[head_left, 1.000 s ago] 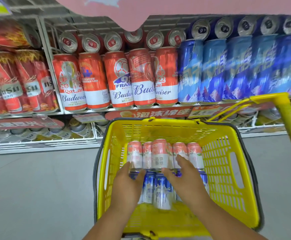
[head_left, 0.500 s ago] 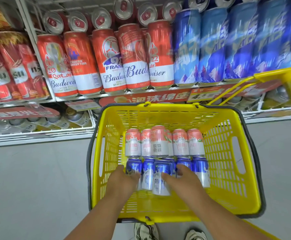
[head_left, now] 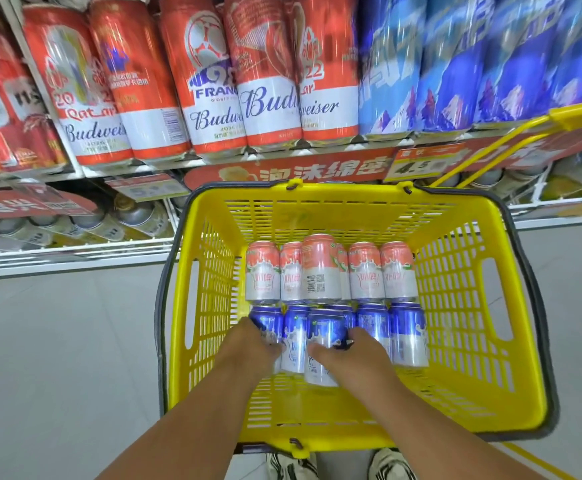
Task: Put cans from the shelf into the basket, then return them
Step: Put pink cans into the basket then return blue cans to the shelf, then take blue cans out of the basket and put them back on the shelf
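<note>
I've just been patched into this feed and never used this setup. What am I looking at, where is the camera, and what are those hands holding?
No machine here: a person's bare hands, filmed by a wide-angle camera on their head, looking down. A yellow basket sits before a shop shelf of tall cans. Inside lie a row of pink cans and, nearer, a row of blue cans. The left hand and right hand both grip the blue cans from either side.

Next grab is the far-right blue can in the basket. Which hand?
Right, probably. The right hand lies on the middle blue cans, with the far-right blue can uncovered just beside it. The left hand rests at the row's left end and would have to cross over.
</note>
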The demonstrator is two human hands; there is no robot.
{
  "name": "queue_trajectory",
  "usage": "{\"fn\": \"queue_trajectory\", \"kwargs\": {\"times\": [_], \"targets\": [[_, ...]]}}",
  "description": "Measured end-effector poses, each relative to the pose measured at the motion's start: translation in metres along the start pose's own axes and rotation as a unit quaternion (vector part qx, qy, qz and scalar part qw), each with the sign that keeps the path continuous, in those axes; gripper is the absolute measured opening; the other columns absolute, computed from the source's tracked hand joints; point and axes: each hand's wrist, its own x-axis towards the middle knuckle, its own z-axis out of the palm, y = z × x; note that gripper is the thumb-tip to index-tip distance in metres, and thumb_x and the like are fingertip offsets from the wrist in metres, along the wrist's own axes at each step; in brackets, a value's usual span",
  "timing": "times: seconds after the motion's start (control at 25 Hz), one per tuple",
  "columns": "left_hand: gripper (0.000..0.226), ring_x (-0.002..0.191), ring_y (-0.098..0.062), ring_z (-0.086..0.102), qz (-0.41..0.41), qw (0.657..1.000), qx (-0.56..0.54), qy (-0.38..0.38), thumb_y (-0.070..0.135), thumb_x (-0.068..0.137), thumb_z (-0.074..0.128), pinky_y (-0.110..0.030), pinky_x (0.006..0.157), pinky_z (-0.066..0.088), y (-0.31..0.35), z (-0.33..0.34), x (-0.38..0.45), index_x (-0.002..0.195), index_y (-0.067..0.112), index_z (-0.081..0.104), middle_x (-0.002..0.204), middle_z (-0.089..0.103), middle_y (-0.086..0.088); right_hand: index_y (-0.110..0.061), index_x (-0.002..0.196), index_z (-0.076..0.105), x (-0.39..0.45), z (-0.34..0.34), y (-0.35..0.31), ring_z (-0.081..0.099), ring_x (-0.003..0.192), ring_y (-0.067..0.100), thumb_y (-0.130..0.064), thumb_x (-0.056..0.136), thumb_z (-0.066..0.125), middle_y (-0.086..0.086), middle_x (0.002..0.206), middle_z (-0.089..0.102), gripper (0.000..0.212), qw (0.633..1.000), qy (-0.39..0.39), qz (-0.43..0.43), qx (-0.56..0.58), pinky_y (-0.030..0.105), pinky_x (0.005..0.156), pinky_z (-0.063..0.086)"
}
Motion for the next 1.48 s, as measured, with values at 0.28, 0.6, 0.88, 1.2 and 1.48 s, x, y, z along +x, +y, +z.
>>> {"fn": "queue_trajectory", "kwargs": {"times": [0.28,0.6,0.88,1.2,1.48], "targets": [[0.021,0.063,-0.005,0.059,-0.002,0.999,-0.036,0.0,0.025,0.081,0.081,-0.019,0.047,0.039,0.002,-0.003,-0.003,0.088,0.016,0.063,0.076,0.066,0.006,-0.013,0.085,0.059,0.005,-0.007,0.003,0.058,0.063,0.013,-0.054,0.072,0.08,0.001,0.077,0.063,0.048,1.0,-0.01,-0.007,-0.018,0.026,0.055,0.044],[0.031,0.07,-0.007,0.061,-0.001,0.995,-0.091,0.036,0.033,0.077,0.081,-0.023,0.054,0.043,0.012,-0.034,-0.049,0.095,0.019,0.059,0.082,0.067,0.006,-0.022,0.091,0.07,-0.023,-0.043,-0.007,0.071,0.07,0.009,-0.056,0.062,0.082,-0.007,0.08,0.075,0.046,0.999,-0.008,-0.039,0.014,0.033,0.069,0.06],[0.033,0.074,-0.001,0.069,0.074,0.977,-0.188,0.075,0.037,0.076,0.084,-0.026,0.066,0.055,0.043,-0.095,-0.122,0.098,0.031,0.06,0.085,0.074,0.01,-0.027,0.091,0.072,-0.083,-0.087,-0.047,0.072,0.073,0.006,-0.041,0.07,0.086,-0.012,0.081,0.075,0.029,0.992,0.012,-0.094,0.081,0.033,0.073,0.059],[0.032,0.08,-0.002,0.068,0.142,0.95,-0.231,0.152,0.039,0.077,0.083,-0.026,0.07,0.052,0.092,-0.184,-0.227,0.101,0.039,0.061,0.087,0.07,0.016,-0.029,0.094,0.069,-0.179,-0.147,-0.121,0.067,0.068,0.0,-0.037,0.074,0.085,-0.009,0.086,0.07,0.026,0.976,0.043,-0.191,0.098,0.014,0.052,0.045],[0.03,0.067,0.005,0.067,0.186,0.927,-0.276,0.174,0.037,0.077,0.085,-0.016,0.062,0.05,0.128,-0.261,-0.322,0.101,0.032,0.068,0.087,0.073,0.009,-0.026,0.091,0.07,-0.267,-0.198,-0.181,0.071,0.077,0.006,-0.034,0.072,0.087,-0.01,0.089,0.074,0.027,0.956,0.031,-0.264,0.121,0.031,0.076,0.057]]}}
